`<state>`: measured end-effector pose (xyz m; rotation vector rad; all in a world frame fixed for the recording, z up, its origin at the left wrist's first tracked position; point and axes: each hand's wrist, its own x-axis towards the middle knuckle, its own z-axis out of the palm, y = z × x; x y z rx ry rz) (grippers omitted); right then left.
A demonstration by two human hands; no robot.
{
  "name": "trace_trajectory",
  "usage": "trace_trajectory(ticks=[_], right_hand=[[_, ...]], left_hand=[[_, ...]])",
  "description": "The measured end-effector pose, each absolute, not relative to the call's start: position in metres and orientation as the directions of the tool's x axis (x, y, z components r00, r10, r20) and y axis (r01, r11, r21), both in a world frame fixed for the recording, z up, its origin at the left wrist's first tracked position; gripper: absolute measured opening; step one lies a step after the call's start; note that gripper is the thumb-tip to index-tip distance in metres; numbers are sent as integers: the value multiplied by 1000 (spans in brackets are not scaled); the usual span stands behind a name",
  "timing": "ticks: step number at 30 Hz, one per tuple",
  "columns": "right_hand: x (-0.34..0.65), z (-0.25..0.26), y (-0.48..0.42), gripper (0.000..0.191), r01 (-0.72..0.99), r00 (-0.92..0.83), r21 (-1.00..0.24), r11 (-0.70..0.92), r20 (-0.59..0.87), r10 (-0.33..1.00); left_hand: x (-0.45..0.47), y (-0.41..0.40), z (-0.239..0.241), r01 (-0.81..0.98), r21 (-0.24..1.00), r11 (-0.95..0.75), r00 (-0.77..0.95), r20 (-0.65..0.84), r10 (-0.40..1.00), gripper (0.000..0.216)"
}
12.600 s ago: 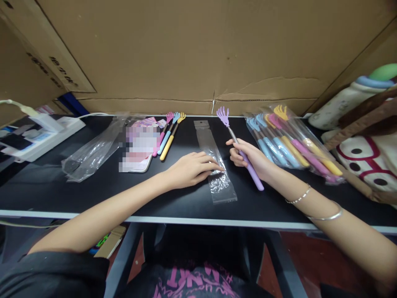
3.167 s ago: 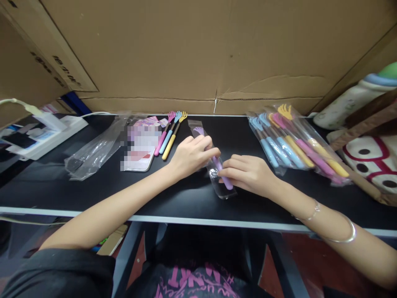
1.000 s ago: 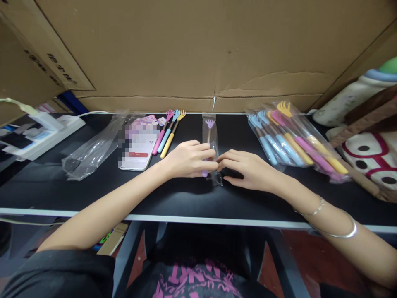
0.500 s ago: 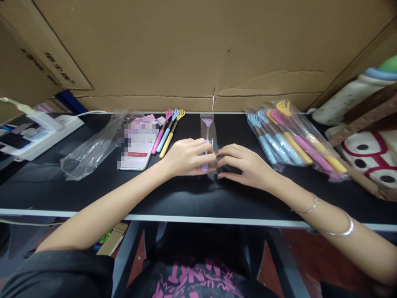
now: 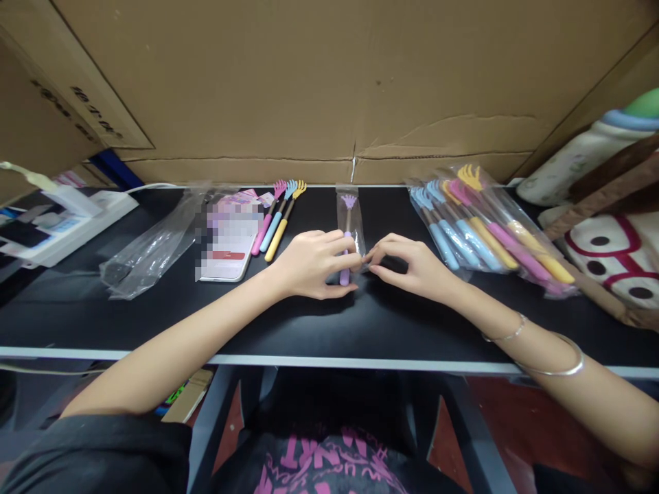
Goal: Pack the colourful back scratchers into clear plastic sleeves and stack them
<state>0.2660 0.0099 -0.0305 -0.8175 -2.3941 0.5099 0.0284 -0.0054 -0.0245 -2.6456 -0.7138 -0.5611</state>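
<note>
A purple back scratcher point(image 5: 345, 276) with a small hand-shaped head lies inside a narrow clear plastic bag point(image 5: 356, 218) at the middle of the desk. My left hand point(image 5: 322, 264) is laid across its handle, fingers curled over it and thumb held apart below. The handle's end shows between index finger and thumb. My right hand point(image 5: 404, 267) pinches the bag's edge at the right, its fingertips close to those of my left. Three unbagged back scratchers, pink point(image 5: 265, 230), blue point(image 5: 272, 232) and yellow point(image 5: 278, 234), lie left of my left hand.
Several bagged back scratchers point(image 5: 484, 233) lie to the right, beside a cloth bag point(image 5: 618, 254) and a bottle point(image 5: 571, 165). Leftward are a phone point(image 5: 226, 257), a loose clear bag point(image 5: 149, 250) and a power strip point(image 5: 82, 230). Cardboard point(image 5: 247, 82) walls the back.
My right hand's fingers have closed into a pinch on the bag's edge. The bagged back scratcher has shifted slightly right, and my left thumb has moved lower, away from the fingers.
</note>
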Motion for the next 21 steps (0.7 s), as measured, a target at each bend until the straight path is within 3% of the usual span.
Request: trace_trajectory(ticks=[12,21], right_hand=[[269,-33,15,20,496,-657,-561,663,256,709],[262,-38,19,29,508,-541,-667,546,247,804]], left_hand=[[34,-7,-33,627,123,-769,679,398,617,13],[35,-4,-33,616,479,-625,553,301,777,8]])
